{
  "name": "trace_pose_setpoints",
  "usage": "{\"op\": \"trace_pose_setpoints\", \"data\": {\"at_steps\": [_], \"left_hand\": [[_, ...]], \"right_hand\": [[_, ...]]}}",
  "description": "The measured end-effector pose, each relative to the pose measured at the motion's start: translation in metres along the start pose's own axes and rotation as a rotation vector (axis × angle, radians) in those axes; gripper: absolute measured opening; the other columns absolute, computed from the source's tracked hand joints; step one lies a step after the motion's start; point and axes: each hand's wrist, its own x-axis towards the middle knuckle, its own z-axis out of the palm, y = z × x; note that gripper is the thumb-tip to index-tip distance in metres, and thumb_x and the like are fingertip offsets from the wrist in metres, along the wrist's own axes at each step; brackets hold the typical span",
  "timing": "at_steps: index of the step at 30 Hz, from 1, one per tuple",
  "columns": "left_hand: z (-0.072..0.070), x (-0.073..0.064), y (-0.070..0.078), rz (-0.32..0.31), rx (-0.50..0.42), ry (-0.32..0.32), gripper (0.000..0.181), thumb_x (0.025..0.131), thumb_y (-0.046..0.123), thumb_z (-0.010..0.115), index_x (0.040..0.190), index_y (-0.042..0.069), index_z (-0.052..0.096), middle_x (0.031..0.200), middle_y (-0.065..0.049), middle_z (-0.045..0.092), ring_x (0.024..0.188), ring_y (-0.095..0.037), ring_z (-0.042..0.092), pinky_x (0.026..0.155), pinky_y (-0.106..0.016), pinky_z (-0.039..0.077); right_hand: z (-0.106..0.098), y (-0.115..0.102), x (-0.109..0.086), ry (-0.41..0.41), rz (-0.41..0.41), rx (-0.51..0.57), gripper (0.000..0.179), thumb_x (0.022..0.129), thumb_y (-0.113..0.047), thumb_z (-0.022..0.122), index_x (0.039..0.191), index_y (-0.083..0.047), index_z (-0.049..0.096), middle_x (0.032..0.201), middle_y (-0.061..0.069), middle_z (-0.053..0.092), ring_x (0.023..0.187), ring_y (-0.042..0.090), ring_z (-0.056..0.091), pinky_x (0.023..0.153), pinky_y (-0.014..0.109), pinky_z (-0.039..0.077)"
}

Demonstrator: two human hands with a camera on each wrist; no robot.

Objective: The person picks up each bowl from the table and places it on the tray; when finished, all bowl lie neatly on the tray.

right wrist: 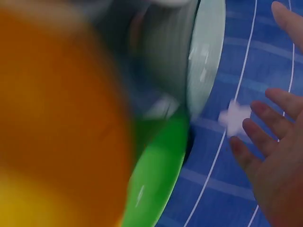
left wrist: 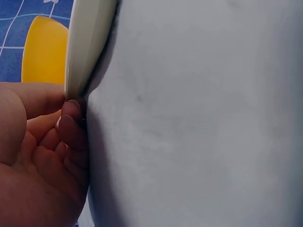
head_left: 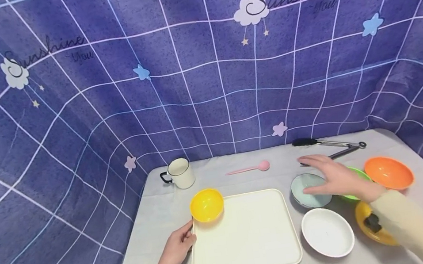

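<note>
At the left edge of a cream tray [head_left: 249,234], my left hand [head_left: 175,248] pinches the rim between thumb and fingers; the left wrist view shows the grip on the tray edge [left wrist: 87,52]. A yellow bowl [head_left: 207,205] sits in the tray's far left corner. My right hand [head_left: 337,174] hovers over a pale blue bowl [head_left: 307,182], fingers spread and holding nothing. In the right wrist view the fingers are apart from the pale blue bowl [right wrist: 206,56]. A green bowl [head_left: 361,173] lies partly hidden under the right wrist.
A white bowl [head_left: 327,232] stands right of the tray. An orange bowl [head_left: 388,172] and a dark yellow bowl [head_left: 363,210], partly covered by the forearm, are farther right. A mug [head_left: 182,174], pink spoon [head_left: 263,165] and tongs [head_left: 305,142] lie along the back.
</note>
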Motion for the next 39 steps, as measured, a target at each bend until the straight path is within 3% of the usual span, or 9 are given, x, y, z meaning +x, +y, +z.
{"op": "trace_pose_setpoints", "data": {"at_steps": [5,10,15,23,27,30,34,36,39], "left_hand": [[-0.001,0.001,0.002,0.002,-0.017,-0.017,0.058,0.1,0.016,0.068,0.153,0.002,0.051,0.085,-0.001,0.052,0.076,-0.017,0.047,0.059,-0.028,0.038],[-0.002,-0.001,0.003,-0.007,-0.022,-0.014,0.057,0.1,0.015,0.067,0.153,0.002,0.05,0.084,-0.001,0.052,0.076,-0.018,0.047,0.059,-0.028,0.038],[-0.002,-0.002,0.002,-0.01,-0.017,-0.007,0.057,0.1,0.015,0.067,0.153,0.003,0.051,0.084,-0.001,0.052,0.076,-0.017,0.047,0.06,-0.028,0.038],[-0.002,-0.001,0.0,0.015,-0.04,-0.005,0.055,0.1,0.013,0.066,0.152,0.004,0.053,0.084,-0.001,0.052,0.074,-0.017,0.047,0.061,-0.027,0.039],[-0.001,0.0,-0.002,0.02,-0.044,-0.007,0.054,0.1,0.012,0.066,0.152,0.003,0.053,0.085,-0.002,0.053,0.073,-0.017,0.047,0.059,-0.027,0.039],[-0.001,0.0,-0.003,0.019,-0.047,-0.007,0.054,0.1,0.012,0.066,0.152,0.003,0.053,0.085,-0.002,0.053,0.073,-0.017,0.047,0.058,-0.026,0.039],[0.0,0.0,-0.003,0.012,-0.055,-0.011,0.055,0.1,0.013,0.066,0.152,0.003,0.053,0.086,-0.002,0.053,0.074,-0.018,0.047,0.059,-0.027,0.039],[0.0,0.0,-0.003,0.011,-0.058,-0.01,0.055,0.1,0.013,0.066,0.153,0.004,0.052,0.086,-0.002,0.053,0.075,-0.018,0.047,0.059,-0.027,0.04],[0.0,0.0,-0.003,0.008,-0.054,-0.005,0.055,0.1,0.013,0.067,0.153,0.004,0.053,0.086,-0.002,0.053,0.075,-0.018,0.048,0.06,-0.027,0.04]], "right_hand": [[-0.03,0.038,-0.037,0.005,0.113,0.007,0.096,0.081,-0.052,0.087,0.156,-0.008,0.046,0.157,0.024,0.042,0.139,0.052,0.04,0.101,0.078,0.033],[-0.051,0.077,-0.069,0.046,0.138,-0.028,0.094,0.078,-0.043,0.091,0.151,-0.001,0.049,0.149,0.031,0.047,0.132,0.058,0.042,0.1,0.078,0.031],[-0.057,0.111,-0.094,0.109,0.156,-0.107,0.093,0.069,-0.038,0.096,0.141,0.005,0.055,0.139,0.034,0.052,0.124,0.055,0.046,0.097,0.077,0.035],[-0.052,0.138,-0.118,0.128,0.199,-0.136,0.105,0.062,-0.036,0.099,0.139,0.015,0.05,0.137,0.039,0.047,0.122,0.057,0.042,0.113,0.071,0.024],[-0.048,0.145,-0.124,0.135,0.19,-0.135,0.105,0.06,-0.033,0.1,0.137,0.018,0.05,0.134,0.04,0.048,0.117,0.057,0.047,0.121,0.037,0.016],[-0.045,0.149,-0.127,0.141,0.188,-0.115,0.104,0.06,-0.03,0.1,0.136,0.019,0.049,0.132,0.04,0.048,0.116,0.057,0.048,0.108,0.013,0.002],[-0.045,0.154,-0.128,0.117,0.238,-0.101,0.108,0.062,-0.032,0.099,0.139,0.021,0.045,0.133,0.041,0.046,0.116,0.058,0.047,0.12,0.039,0.02],[-0.046,0.156,-0.128,0.102,0.261,-0.107,0.11,0.062,-0.034,0.099,0.139,0.021,0.044,0.132,0.042,0.045,0.113,0.059,0.048,0.11,0.061,0.035],[-0.046,0.157,-0.126,0.09,0.272,-0.111,0.112,0.061,-0.035,0.1,0.138,0.023,0.044,0.128,0.044,0.045,0.107,0.06,0.051,0.086,0.073,0.044]]}}
